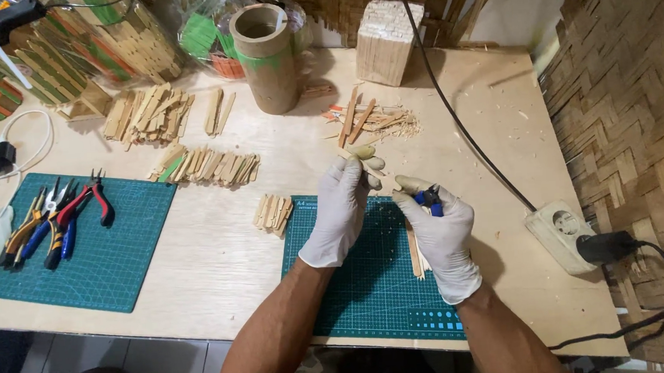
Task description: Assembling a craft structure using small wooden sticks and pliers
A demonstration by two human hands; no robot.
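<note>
Both hands wear white gloves and work above a green cutting mat (361,284). My left hand (341,209) pinches a thin wooden stick (361,164) between its fingertips. My right hand (439,237) grips a small blue-handled cutter (429,197), held close to the stick's end. A few trimmed sticks (414,252) lie on the mat just below my right hand. A small stack of cut sticks (274,213) sits at the mat's left edge.
A second green mat (121,261) at left carries several pliers (57,219). Piles of wooden sticks (204,167), a cardboard tube (264,56), a block of bundled sticks (384,41) and scraps (366,121) lie behind. A black cable (458,117) runs to a socket (561,226) at right.
</note>
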